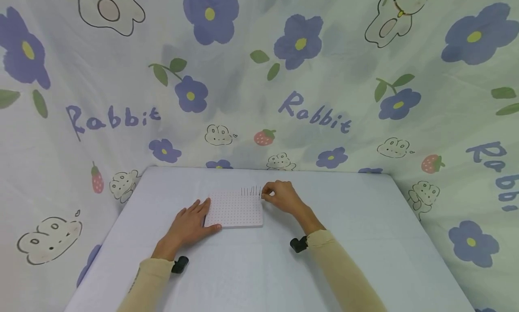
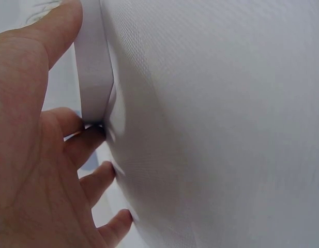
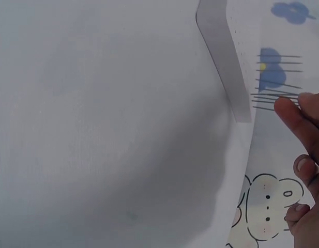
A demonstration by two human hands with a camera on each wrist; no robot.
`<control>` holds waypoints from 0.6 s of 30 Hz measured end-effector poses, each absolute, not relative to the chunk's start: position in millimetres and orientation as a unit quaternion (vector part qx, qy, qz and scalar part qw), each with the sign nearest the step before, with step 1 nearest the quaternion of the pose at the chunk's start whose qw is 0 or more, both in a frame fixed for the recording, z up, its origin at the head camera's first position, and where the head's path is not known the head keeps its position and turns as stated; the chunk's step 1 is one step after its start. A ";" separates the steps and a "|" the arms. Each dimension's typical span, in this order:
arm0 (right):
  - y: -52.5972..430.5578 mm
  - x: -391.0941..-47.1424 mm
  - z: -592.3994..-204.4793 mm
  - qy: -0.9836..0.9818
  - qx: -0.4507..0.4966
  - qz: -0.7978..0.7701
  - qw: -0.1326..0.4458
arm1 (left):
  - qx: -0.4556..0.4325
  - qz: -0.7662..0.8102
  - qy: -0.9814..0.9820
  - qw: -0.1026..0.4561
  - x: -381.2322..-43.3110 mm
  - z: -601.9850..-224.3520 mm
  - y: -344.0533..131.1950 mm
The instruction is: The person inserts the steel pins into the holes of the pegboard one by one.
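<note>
A white board with a grid of small holes (image 1: pixel 235 213) lies flat on the table. Several thin dark pins (image 1: pixel 250 191) stand in a row along its far right edge, some slightly tilted. My left hand (image 1: pixel 189 225) rests at the board's left side, fingers extended and spread, the thumb on its near left part. In the left wrist view, fingertips touch the board's side (image 2: pixel 94 77) and the cloth. At the far right corner my right hand (image 1: pixel 284 197) pinches a thin pin between thumb and index finger; in the right wrist view the fingertips (image 3: pixel 288 108) partly hide it.
A white cloth covers the table (image 1: pixel 243 267). Behind it hangs a curtain (image 1: pixel 251 87) printed with flowers and rabbits. A small black wrist camera (image 1: pixel 298 244) sits at the right wrist, another black camera (image 1: pixel 180 264) at the left.
</note>
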State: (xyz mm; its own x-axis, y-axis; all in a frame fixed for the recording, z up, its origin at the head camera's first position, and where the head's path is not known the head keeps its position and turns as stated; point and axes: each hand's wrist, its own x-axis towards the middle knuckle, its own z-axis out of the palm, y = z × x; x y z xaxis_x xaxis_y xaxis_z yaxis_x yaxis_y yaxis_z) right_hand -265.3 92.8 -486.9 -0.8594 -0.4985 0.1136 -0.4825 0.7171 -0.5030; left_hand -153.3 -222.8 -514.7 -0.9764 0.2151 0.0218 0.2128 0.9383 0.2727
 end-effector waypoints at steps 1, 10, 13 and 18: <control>91.9 -265.8 -488.0 0.928 -0.266 -0.261 0.016 | 0.108 0.139 0.984 0.005 -153.0 -514.7 -222.7; 85.2 -264.8 -489.2 0.933 -0.268 -0.237 0.017 | 0.109 0.147 0.983 0.006 -152.6 -513.2 -222.7; 83.8 -264.3 -489.2 0.937 -0.264 -0.228 0.021 | 0.108 0.147 0.983 0.006 -152.4 -512.6 -222.3; 82.7 -264.1 -491.3 0.940 -0.258 -0.223 0.028 | 0.105 0.147 0.983 0.009 -152.7 -512.9 -222.3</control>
State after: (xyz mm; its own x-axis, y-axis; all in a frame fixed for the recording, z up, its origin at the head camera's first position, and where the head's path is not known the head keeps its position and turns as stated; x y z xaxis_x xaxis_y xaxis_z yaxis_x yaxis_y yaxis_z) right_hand -264.1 82.7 -491.3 -0.8648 -0.4981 0.0632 -0.4734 0.7671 -0.4330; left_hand -152.7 -222.3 -512.9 -0.9776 0.2100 0.0134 0.2047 0.9346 0.2909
